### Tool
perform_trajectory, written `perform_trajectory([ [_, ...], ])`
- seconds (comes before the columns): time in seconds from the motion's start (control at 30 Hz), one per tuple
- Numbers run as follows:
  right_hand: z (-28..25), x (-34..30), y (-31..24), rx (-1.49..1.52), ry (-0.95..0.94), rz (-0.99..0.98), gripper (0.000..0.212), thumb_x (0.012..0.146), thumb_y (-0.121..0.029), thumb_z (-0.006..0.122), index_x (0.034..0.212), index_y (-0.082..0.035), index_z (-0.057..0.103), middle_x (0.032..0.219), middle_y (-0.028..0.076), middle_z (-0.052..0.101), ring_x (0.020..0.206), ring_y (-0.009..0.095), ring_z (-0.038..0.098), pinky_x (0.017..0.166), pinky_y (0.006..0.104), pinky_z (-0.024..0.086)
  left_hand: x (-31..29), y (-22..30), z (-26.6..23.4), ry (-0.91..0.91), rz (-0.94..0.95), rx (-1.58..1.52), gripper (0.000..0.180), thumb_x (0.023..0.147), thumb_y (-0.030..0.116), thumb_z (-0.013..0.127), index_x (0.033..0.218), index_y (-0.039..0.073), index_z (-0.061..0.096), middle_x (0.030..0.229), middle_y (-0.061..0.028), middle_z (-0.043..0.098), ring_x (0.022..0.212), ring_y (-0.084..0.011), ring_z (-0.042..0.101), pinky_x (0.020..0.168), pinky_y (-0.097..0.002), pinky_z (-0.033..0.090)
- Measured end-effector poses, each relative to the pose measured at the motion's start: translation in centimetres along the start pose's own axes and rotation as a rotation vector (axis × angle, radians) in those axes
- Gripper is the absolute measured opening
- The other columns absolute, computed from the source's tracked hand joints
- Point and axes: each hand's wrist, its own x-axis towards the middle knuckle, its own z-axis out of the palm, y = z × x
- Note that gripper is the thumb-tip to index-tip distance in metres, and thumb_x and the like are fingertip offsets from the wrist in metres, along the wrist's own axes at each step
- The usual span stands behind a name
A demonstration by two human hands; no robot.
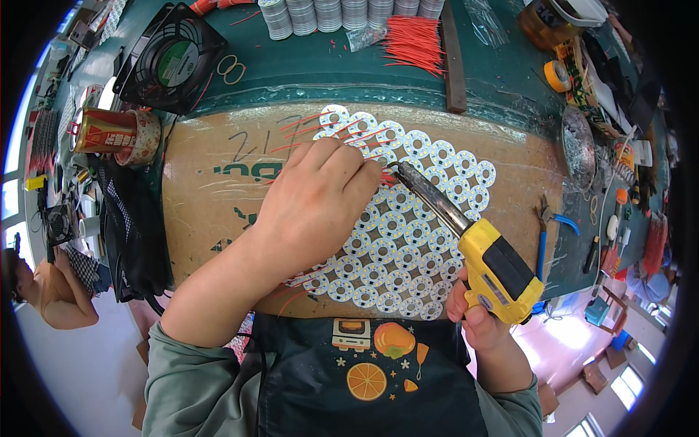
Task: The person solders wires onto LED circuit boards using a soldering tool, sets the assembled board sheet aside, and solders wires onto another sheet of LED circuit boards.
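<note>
My right hand (477, 317) grips a yellow and black soldering gun (496, 266) by its handle. Its metal barrel slants up and left, and the tip reaches the boards just beside my left fingertips. My left hand (313, 200) is closed, pinching thin red wires (389, 177) whose ends show by the fingertips; its palm side is hidden. Under both lie rows of round white ring-shaped circuit boards (398, 256) with small yellow chips. Several boards at the upper left have red wires lying across them. A worn cardboard sheet (200, 193) carries the boards.
Beyond the cardboard are a bundle of red wires (413, 44), stacked discs (324, 16) and a dark bar (453, 58). A black fan (171, 58) and a red-gold can (108, 131) stand left. Blue-handled pliers (542, 233) and a metal dish (577, 149) lie right. Another person (62, 291) sits far left.
</note>
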Motion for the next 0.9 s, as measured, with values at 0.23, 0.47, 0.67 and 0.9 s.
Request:
perform_trajectory([
  [0.23, -0.1, 0.2, -0.4, 0.041, -0.04, 0.008, 0.08, 0.076, -0.048, 0.084, 0.129, 0.0, 0.05, 0.073, 0.003, 0.053, 0.062, 0.011, 0.051, 0.055, 0.0255, 0.041, 0.1, 0.1, -0.1, -0.012, -0.011, 0.002, 0.036, 0.068, 0.0, 0.066, 0.104, 0.002, 0.066, 0.098, -0.0101, 0.062, 0.09, -0.0286, 0.06, 0.081, -0.0405, 0.051],
  [0.47, 0.6, 0.4, -1.1, 0.173, -0.025, -0.004, 0.086, 0.076, -0.049, 0.084, 0.134, 0.001, 0.046, 0.072, 0.003, 0.052, 0.057, 0.012, 0.049, 0.051, 0.0256, 0.041, 0.0, 0.0, 0.1, 0.005, -0.002, 0.001, 0.035, 0.069, -0.001, 0.066, 0.104, 0.003, 0.066, 0.097, -0.0098, 0.062, 0.089, -0.0286, 0.06, 0.081, -0.0404, 0.051],
  [0.67, 0.0, 1.5, -1.3, 0.044, 0.14, -0.236, 0.088, 0.082, -0.052, 0.078, 0.138, 0.004, 0.04, 0.072, 0.001, 0.049, 0.054, 0.011, 0.047, 0.049, 0.0255, 0.041, 0.1, 0.1, 0.0, 0.03, -0.009, -0.009, 0.032, 0.069, 0.0, 0.067, 0.101, 0.004, 0.067, 0.095, -0.0091, 0.062, 0.089, -0.0286, 0.061, 0.079, -0.0399, 0.051],
  [0.9, -0.6, 3.9, -3.0, 0.022, 0.208, -0.315, 0.087, 0.084, -0.048, 0.076, 0.14, 0.006, 0.038, 0.073, 0.0, 0.048, 0.055, 0.01, 0.047, 0.048, 0.025, 0.04, 0.0, 0.1, -0.9, -0.002, -0.04, -0.017, 0.029, 0.071, 0.0, 0.069, 0.099, 0.004, 0.068, 0.092, -0.0079, 0.062, 0.086, -0.0279, 0.061, 0.077, -0.0402, 0.051],
])
